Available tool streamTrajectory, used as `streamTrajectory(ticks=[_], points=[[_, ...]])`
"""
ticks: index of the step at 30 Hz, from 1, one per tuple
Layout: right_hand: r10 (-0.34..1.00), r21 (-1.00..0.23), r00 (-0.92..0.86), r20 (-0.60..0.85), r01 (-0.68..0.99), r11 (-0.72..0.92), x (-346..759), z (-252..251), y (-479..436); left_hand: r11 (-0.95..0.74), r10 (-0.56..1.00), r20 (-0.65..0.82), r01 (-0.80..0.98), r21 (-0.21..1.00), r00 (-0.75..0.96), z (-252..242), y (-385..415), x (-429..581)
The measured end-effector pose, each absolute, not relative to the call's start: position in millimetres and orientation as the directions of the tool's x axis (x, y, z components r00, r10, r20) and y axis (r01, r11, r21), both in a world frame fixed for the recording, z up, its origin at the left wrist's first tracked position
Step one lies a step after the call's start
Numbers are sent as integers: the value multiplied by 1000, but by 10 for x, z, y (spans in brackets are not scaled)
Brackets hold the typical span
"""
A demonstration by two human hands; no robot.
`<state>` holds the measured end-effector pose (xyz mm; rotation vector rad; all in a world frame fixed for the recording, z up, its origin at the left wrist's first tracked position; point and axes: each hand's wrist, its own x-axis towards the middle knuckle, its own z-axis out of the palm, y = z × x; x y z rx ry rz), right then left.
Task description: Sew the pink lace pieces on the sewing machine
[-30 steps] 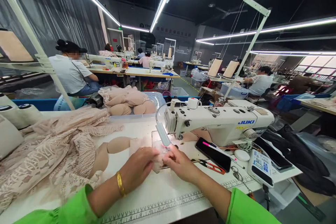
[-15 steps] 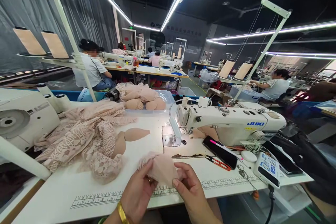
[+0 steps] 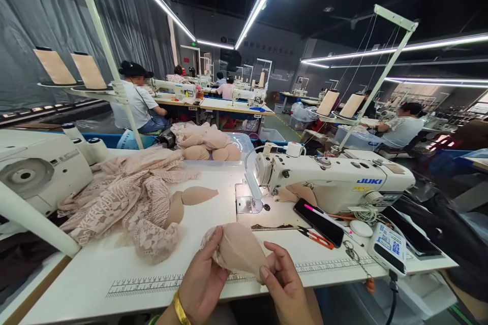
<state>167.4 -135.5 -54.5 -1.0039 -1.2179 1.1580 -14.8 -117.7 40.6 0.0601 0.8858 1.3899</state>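
Note:
Between my hands is a beige bra cup [image 3: 242,248] with sheer fabric and lace along its edge, held above the table's front edge. My left hand [image 3: 204,277] grips its left side, thumb on top and fingers beneath. My right hand [image 3: 284,277] pinches its lower right tip between thumb and index finger. Beyond my hands stands a white JUKI sewing machine [image 3: 328,172] with its lamp lit over the needle plate [image 3: 247,203]. Two loose beige cup pieces [image 3: 198,195] lie to the left, one partly beneath the lace fabric [image 3: 148,213].
A clear plastic bin [image 3: 240,144] with several cups stands behind the table. On the right lie a black phone [image 3: 320,221], orange thread snips [image 3: 318,237] and a white power bank [image 3: 388,246]. A printed ruler [image 3: 148,283] runs along the front edge. Co-workers sit at machines farther back.
The cup has been turned and its sheer fabric pulled smoother, so more of its rounded face shows. My right thumb and finger have shifted slightly outward and down. The view has shifted a little.

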Motion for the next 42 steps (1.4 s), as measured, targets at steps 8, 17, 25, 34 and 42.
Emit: streamTrajectory(ticks=[8,17,25,34,42], points=[[994,-968,-4,106,-229,102,1633,-449,-1410,252,871,-487,-792,556,-65,397,-1198,-143],[998,-888,3,-56,-457,-48,1580,-319,-1243,285,899,-438,-752,594,-5,336,-1215,-44],[992,-884,72,-102,-465,-57,1543,-307,-1233,272,886,-462,-770,577,-33,326,-1181,-41],[995,-895,74,-67,-446,-27,1566,-352,-1240,261,911,-411,-730,631,-29,288,-1182,-34],[994,-884,86,-73,-467,-25,1534,-309,-1275,292,928,-370,-698,653,42,339,-1179,-51]])
